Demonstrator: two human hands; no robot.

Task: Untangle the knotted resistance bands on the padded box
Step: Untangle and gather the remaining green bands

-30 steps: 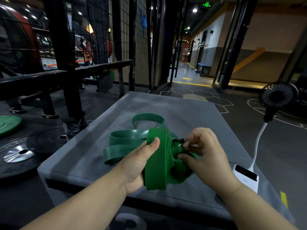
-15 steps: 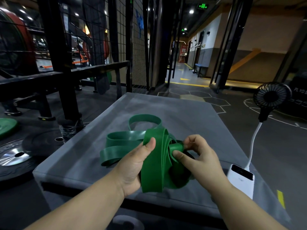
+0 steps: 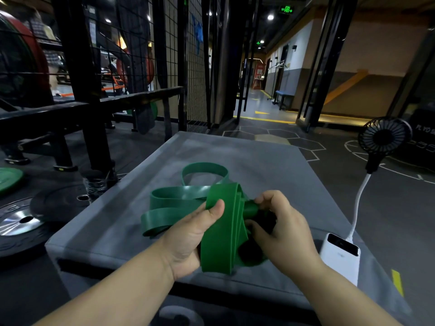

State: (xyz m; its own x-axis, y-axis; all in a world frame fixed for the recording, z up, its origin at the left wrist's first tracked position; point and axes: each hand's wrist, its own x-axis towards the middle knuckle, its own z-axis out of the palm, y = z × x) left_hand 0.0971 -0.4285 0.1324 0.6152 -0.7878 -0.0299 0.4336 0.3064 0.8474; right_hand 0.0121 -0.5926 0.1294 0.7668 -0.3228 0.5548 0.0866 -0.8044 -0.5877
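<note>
The knot in the resistance bands (image 3: 221, 231) hides in shadow under the right hand (image 3: 282, 229).

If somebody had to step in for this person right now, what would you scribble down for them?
Left hand: grips the folded bundle of green resistance bands, thumb on top.
Right hand: pinches a strand at the knot.
Bands: bundle held over the near side of the padded box, loose loops lying on it. A white power bank sits at its right edge.
Done: knot located and held.
Left: work the strand free and separate the bands.
</note>
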